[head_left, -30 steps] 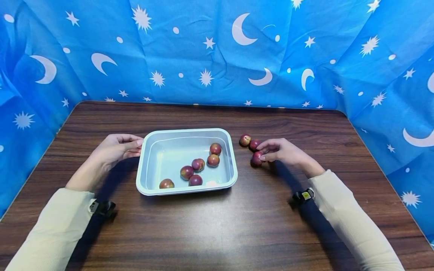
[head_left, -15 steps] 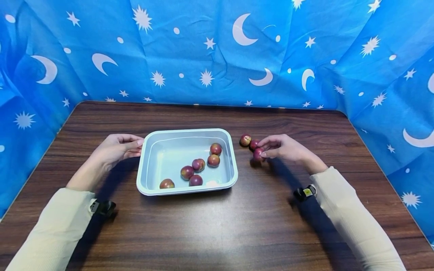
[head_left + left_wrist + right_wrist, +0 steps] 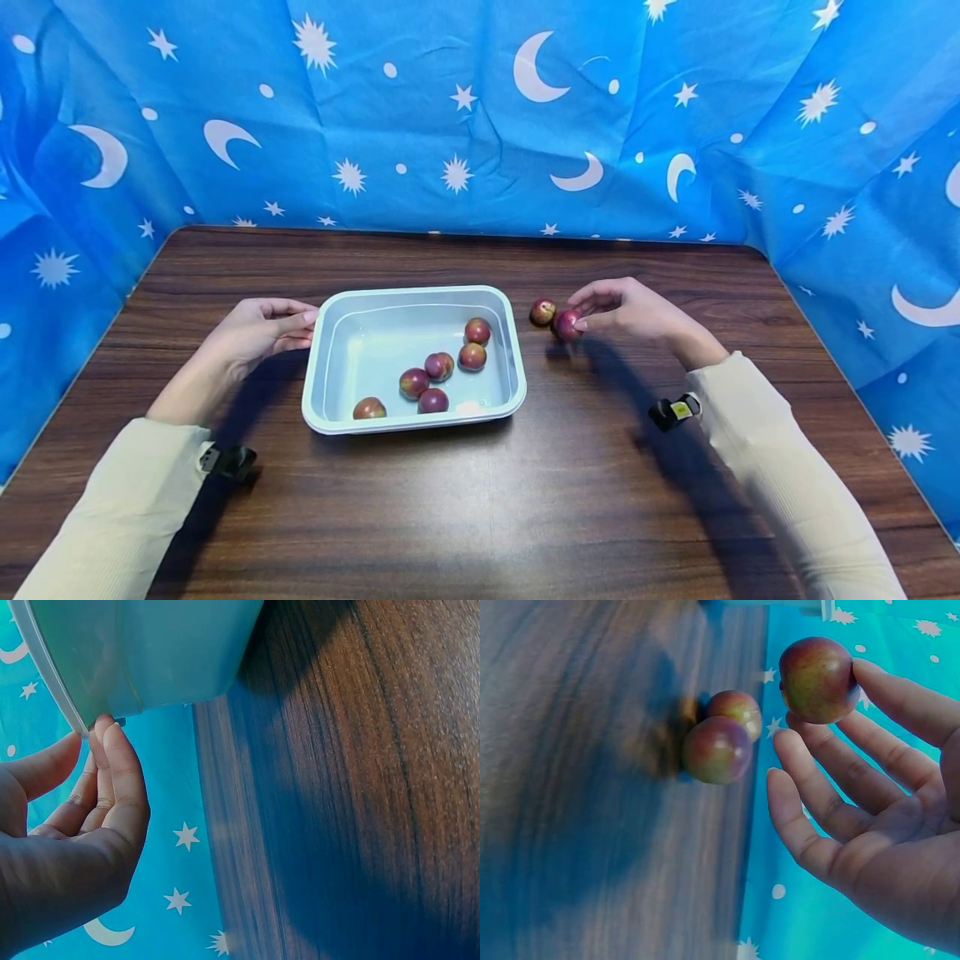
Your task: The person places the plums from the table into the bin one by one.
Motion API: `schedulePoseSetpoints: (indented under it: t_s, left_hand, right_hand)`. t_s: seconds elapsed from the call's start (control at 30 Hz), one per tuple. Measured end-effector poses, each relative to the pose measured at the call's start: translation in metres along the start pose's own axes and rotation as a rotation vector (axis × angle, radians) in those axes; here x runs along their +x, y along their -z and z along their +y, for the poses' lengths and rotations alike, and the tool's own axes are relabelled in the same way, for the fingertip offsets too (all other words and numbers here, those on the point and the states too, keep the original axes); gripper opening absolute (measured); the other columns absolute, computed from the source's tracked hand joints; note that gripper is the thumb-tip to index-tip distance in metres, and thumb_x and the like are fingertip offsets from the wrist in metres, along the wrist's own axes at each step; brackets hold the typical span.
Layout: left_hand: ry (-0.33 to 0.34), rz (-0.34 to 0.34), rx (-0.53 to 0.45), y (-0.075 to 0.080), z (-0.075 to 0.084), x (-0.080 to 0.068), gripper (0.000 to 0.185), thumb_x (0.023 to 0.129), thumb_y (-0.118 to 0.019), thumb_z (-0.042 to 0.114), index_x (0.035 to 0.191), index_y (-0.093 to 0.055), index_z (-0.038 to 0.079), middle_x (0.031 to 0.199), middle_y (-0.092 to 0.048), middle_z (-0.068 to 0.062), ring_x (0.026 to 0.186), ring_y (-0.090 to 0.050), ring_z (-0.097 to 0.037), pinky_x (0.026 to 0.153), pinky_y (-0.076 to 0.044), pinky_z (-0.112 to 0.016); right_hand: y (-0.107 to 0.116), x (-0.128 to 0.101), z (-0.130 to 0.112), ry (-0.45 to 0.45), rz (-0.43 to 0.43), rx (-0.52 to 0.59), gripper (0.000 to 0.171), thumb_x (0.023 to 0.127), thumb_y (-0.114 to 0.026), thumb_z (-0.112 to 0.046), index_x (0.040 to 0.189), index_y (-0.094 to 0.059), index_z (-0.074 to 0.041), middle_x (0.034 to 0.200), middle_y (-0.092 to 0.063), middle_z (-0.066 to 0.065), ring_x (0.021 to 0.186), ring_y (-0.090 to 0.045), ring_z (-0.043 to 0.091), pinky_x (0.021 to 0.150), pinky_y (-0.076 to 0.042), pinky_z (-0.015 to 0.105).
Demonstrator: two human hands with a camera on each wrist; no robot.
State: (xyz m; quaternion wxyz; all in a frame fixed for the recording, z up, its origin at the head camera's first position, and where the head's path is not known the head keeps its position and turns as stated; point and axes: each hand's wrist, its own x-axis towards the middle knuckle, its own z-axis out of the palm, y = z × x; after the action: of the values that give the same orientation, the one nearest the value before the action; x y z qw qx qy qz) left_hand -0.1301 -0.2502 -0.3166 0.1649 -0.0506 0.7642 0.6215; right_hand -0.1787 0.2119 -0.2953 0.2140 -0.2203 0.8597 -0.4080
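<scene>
Left hand pinches the tray rim; right hand pinches a plum. I'd lift it clear of both neighbours.

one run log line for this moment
left grip pinches white tray | right grip pinches plum | inside tray: six plums | on table: two plums

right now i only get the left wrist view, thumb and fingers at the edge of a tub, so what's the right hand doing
Observer: The right hand pinches a reddish fruit.
Operator: ok and is there anything inside the tub
Observer: Yes, six fruits lie inside the tub.
Operator: any fruit outside it besides the pinched one
Observer: Two more fruits sit on the table, one partly behind the other in the right wrist view.
</scene>
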Motion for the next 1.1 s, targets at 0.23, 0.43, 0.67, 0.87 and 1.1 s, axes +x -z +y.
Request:
schedulePoseSetpoints:
  t_s: [0.23, 0.43, 0.67, 0.87, 1.1]
  left_hand:
    - [0.005, -0.002, -0.053, -0.001, 0.000, -0.001, 0.013, 0.093, -0.051, 0.005, 0.102, -0.054, -0.004, 0.078, -0.064, 0.004, 0.070, -0.062, -0.008, 0.073, -0.055, -0.027]
    - [0.005, -0.007, -0.078, 0.000, 0.000, -0.002, 0.006, 0.093, -0.051, 0.005, 0.093, -0.058, 0.004, 0.078, -0.065, 0.003, 0.070, -0.062, -0.008, 0.073, -0.055, -0.026]
    - [0.013, 0.002, -0.037, 0.000, 0.000, -0.002, 0.015, 0.093, -0.050, 0.005, 0.104, -0.052, -0.005, 0.078, -0.064, 0.004, 0.071, -0.062, -0.008, 0.075, -0.055, -0.028]
    - [0.015, 0.001, -0.027, -0.001, 0.001, -0.002, 0.020, 0.094, -0.049, 0.006, 0.107, -0.050, -0.009, 0.078, -0.064, 0.004, 0.071, -0.062, -0.008, 0.075, -0.054, -0.028]
    - [0.006, -0.001, -0.034, -0.001, 0.001, -0.002, 0.016, 0.093, -0.050, 0.005, 0.104, -0.052, -0.007, 0.078, -0.064, 0.004, 0.070, -0.062, -0.008, 0.074, -0.055, -0.028]
  right_hand:
    - [0.005, 0.005, -0.011, -0.003, 0.004, 0.010, 0.031, 0.086, -0.065, -0.014, 0.114, -0.059, -0.002, 0.102, -0.063, 0.011, 0.094, -0.057, 0.022, 0.077, -0.051, 0.030]
    - [0.007, 0.008, -0.020, -0.012, 0.029, -0.003, 0.029, 0.086, -0.065, -0.015, 0.113, -0.060, -0.006, 0.100, -0.064, 0.008, 0.092, -0.056, 0.022, 0.079, -0.048, 0.033]
    - [0.008, 0.010, -0.028, -0.023, 0.028, 0.020, 0.031, 0.086, -0.065, -0.019, 0.114, -0.060, -0.007, 0.101, -0.064, 0.008, 0.093, -0.056, 0.026, 0.082, -0.049, 0.041]
    - [0.009, 0.015, -0.036, -0.024, 0.019, 0.031, 0.031, 0.086, -0.066, -0.021, 0.114, -0.060, -0.009, 0.102, -0.064, 0.007, 0.093, -0.058, 0.024, 0.083, -0.050, 0.039]
    - [0.010, 0.025, -0.047, 0.015, 0.021, -0.024, 0.033, 0.086, -0.066, -0.023, 0.115, -0.060, -0.009, 0.105, -0.062, 0.006, 0.098, -0.054, 0.021, 0.085, -0.047, 0.039]
